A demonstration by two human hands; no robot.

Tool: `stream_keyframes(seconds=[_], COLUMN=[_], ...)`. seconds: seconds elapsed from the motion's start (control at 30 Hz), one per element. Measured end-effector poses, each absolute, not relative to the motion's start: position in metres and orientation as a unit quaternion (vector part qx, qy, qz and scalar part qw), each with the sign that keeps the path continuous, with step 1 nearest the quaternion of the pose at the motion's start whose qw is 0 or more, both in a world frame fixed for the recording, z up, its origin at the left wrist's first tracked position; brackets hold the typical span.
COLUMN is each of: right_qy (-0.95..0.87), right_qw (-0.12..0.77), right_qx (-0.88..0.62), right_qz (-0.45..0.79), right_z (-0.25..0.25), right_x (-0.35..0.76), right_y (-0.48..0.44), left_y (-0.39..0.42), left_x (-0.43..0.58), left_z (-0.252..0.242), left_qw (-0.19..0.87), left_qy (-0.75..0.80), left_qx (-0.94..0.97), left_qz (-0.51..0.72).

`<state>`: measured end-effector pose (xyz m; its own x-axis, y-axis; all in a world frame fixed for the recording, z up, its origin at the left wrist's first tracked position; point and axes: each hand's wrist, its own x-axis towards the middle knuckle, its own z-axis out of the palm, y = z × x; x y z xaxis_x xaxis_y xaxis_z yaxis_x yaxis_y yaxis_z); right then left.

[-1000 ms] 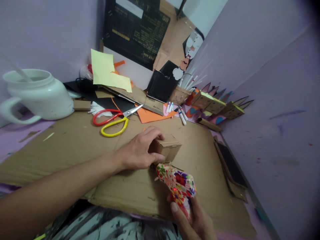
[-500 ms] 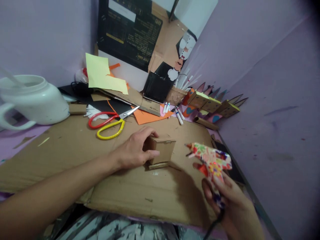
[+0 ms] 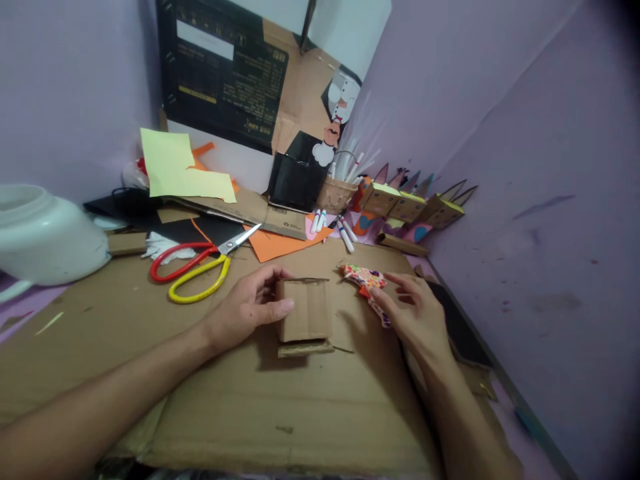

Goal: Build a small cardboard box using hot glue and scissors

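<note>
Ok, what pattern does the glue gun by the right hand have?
The glue gun has a multicoloured print with red, green and purple patches; head view shows it.

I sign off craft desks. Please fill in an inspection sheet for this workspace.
Surface: cardboard sheet, marked, with small scraps.
Job's things: box; glue gun to its right, apart.
Clutter: scissors, orange paper and markers towards the back.
Hands: left hand holds the box, thumb on its near face; right hand at the glue gun, grip unclear.
Cables: dark coil at back left, possibly a cord; others unclear.
Surroundings: purple wall right, white pot left.
</note>
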<state>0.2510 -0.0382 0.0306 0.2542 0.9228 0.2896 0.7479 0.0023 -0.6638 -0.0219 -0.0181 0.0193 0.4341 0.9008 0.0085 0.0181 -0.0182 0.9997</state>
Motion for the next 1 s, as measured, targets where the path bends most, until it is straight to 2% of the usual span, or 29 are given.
stream_keyframes(seconds=[0.1,0.2,0.47,0.7,0.83,1.0], right_qy=[-0.705,-0.776,-0.756,-0.728,-0.710,-0.671], right_qw=[0.429,0.379,0.378,0.393,0.399,0.399], right_qx=[-0.485,-0.410,-0.415,-0.429,-0.426,-0.406], right_qz=[0.288,0.295,0.337,0.362,0.394,0.475], right_z=[0.029,0.020,0.006,0.008,0.007,0.005], right_x=[0.237,0.218,0.205,0.204,0.203,0.199], right_y=[-0.052,-0.060,-0.063,-0.065,-0.066,-0.066], left_y=[-0.018,-0.019,-0.021,-0.021,-0.023,-0.023], left_x=[-0.020,-0.019,-0.013,-0.012,-0.012,-0.012], left_z=[0.020,0.021,0.019,0.019,0.021,0.024], left_qw=[0.608,0.627,0.666,0.650,0.612,0.505], left_qy=[0.381,0.375,0.348,0.349,0.360,0.401], left_qx=[0.590,0.575,0.561,0.580,0.612,0.684], left_qz=[0.370,0.368,0.347,0.346,0.349,0.340])
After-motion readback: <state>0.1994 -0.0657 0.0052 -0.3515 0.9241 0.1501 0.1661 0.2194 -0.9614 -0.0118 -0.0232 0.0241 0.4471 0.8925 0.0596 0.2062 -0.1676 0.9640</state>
